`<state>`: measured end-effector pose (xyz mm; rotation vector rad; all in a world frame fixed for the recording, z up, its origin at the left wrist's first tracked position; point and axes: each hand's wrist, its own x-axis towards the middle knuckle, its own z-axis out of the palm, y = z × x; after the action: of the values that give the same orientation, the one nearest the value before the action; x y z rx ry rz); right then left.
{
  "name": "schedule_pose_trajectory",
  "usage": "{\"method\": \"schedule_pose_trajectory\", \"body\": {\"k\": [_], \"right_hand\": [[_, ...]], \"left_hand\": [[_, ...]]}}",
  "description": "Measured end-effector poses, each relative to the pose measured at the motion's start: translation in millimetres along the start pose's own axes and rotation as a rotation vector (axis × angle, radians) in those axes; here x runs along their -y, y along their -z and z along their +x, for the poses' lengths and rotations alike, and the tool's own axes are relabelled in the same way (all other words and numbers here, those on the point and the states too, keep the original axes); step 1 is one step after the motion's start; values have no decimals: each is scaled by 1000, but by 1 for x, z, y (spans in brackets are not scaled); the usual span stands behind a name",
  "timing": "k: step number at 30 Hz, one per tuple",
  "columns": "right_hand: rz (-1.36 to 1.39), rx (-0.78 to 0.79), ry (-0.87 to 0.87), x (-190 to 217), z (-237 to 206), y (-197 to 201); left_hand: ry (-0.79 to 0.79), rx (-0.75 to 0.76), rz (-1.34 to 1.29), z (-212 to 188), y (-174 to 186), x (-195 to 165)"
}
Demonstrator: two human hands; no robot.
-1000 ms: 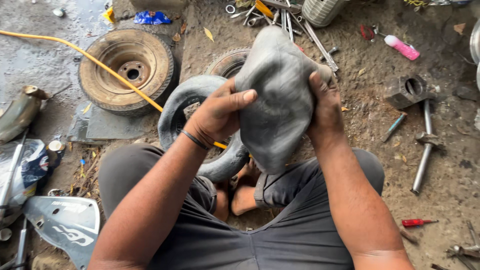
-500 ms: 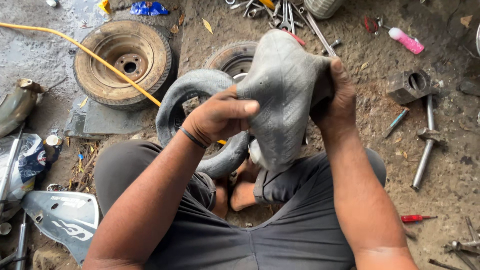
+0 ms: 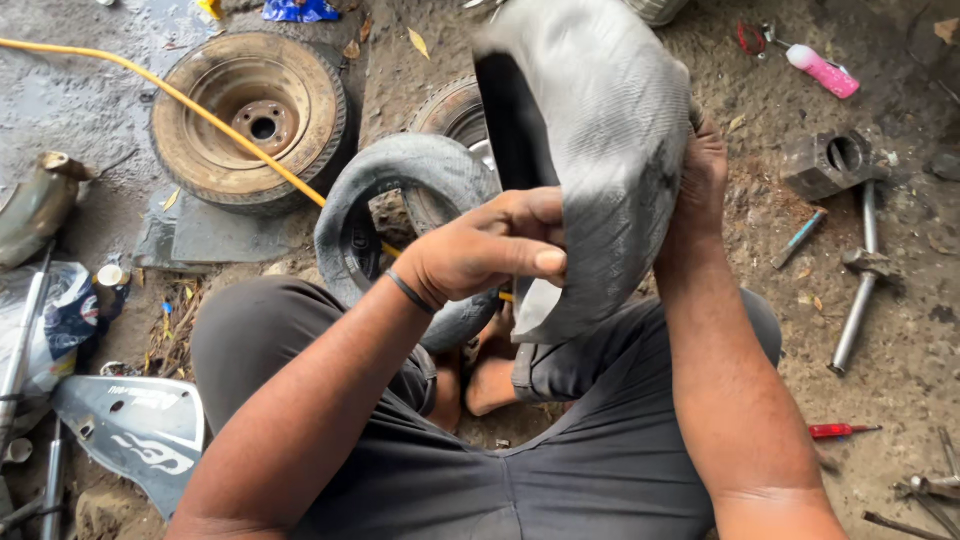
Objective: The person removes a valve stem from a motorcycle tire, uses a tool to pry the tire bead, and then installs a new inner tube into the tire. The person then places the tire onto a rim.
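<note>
Raised nearer since earlier: your inner tube (image 3: 610, 150) | left hand (image 3: 480, 250) fingers pinching near fold, right hand (image 3: 700, 180) clamping far side | soft, floppy; hold folds.

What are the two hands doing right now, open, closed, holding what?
Left hand: closed on the near edge of the grey inner tube.
Right hand: gripping the same inner tube from the far side; fingers hidden behind it.

Head view, our only one | we're looking steeply down over our lap, close in | dirt ground (image 3: 900, 330) runs out toward 12 o'clock
</note>
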<state>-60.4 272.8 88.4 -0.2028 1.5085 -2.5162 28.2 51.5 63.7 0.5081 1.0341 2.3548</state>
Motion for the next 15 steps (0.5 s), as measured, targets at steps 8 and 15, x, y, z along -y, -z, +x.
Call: {"method": "schedule_pose_trajectory", "body": {"k": [8,15], "right_hand": [[-334,-26,103,17,17,38],[-486,-64,163,26,17,49]], "left_hand": [[-472,-181,-259,-7,7,-80],[-460,2,-107,-1,5,-62]]}}
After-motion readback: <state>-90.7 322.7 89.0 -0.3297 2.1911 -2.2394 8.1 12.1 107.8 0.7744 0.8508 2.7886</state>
